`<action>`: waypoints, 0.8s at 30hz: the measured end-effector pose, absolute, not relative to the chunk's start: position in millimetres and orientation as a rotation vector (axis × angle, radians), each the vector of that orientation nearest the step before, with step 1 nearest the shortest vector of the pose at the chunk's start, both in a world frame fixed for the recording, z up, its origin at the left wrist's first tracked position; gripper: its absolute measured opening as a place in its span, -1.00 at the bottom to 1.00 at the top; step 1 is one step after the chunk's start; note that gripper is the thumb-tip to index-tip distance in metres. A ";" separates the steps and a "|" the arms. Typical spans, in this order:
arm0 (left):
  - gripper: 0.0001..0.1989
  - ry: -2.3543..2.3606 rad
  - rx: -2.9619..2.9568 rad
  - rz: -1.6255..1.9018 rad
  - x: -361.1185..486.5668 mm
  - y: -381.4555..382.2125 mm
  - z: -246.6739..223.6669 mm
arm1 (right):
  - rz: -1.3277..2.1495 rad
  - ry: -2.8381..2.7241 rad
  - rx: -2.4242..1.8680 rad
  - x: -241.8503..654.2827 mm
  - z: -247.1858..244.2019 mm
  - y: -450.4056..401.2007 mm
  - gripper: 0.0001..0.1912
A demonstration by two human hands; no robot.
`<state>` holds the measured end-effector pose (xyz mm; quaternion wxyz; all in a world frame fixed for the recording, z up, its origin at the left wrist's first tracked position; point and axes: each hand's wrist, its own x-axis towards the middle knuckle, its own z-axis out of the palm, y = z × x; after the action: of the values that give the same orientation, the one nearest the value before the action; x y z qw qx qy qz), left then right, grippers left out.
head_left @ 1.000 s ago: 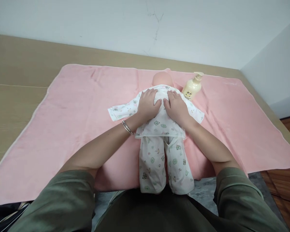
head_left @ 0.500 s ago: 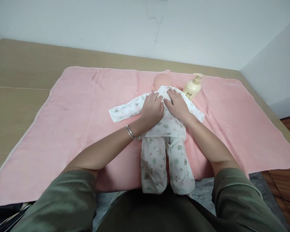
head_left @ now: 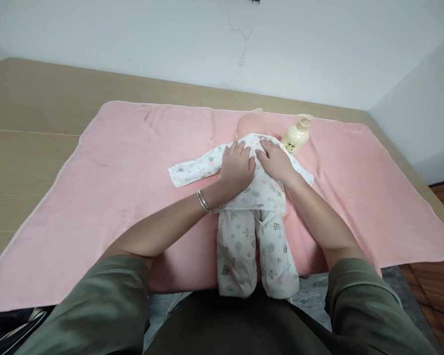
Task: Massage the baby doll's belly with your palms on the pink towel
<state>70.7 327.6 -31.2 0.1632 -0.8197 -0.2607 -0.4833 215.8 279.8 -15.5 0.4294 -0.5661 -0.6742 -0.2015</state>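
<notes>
A baby doll [head_left: 250, 124] in white printed clothes lies on a pink blanket [head_left: 133, 148], its bald head toward the wall. My left hand [head_left: 237, 166] rests flat on the upper part of the doll's long-sleeved top [head_left: 259, 197], fingers stretched toward the head. Beside it, my right hand [head_left: 276, 160] lies on the other side of the top, thumb apart from the fingers. The doll's trousers [head_left: 239, 256] reach down to the table's front edge, close to my body. Its face does not show.
A cream pump bottle [head_left: 296, 135] leans on the blanket just right of the doll's head. Under the blanket is a wooden table [head_left: 40, 98], against a white wall [head_left: 170, 39]. A dark bag-like item [head_left: 18, 328] sits at the lower left.
The view has shifted slightly. Both hands stay on the doll's top, with the right thumb and fingers a little differently placed. The doll and bottle have not visibly moved.
</notes>
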 end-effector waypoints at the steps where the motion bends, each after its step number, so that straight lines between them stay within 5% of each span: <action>1: -0.66 -0.743 -2.354 -1.370 70.2 327.7 -30.2 | -0.507 -1.674 -1.434 214.9 -16.8 281.5 -0.51; 24: -0.54 -0.865 -2.328 -1.396 67.0 344.5 -27.6 | -0.523 -1.699 -1.426 206.3 -29.8 288.7 -0.40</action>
<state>67.0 344.5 -27.6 0.1456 -0.8085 -0.3004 -0.4846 206.3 288.7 -29.8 0.4182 -0.5685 -0.6771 -0.2085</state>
